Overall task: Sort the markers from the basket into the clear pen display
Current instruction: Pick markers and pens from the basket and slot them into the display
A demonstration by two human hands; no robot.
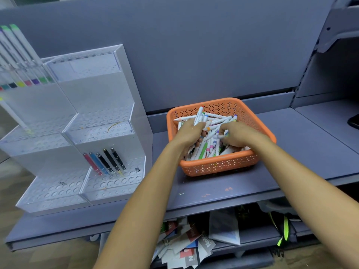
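Observation:
An orange perforated basket (pixel 219 165) sits on the grey shelf, filled with several white markers (pixel 206 148) with coloured caps. Both my hands are inside it. My left hand (pixel 189 133) grips a small bunch of markers whose ends stick up past its fingers toward the basket's far side. My right hand (pixel 238 133) has its fingers curled down among the markers, pinching one or more. The clear tiered pen display (pixel 93 121) stands to the left; several pens (pixel 105 162) stand in its lower right tier and several markers (pixel 23 59) in its upper left tier.
The grey shelf (pixel 291 152) has bare room around the basket and ends in a front edge just below it. A grey back panel rises behind. Loose papers (pixel 186 243) and a bag with a neon strap (pixel 283 228) lie on the shelf underneath.

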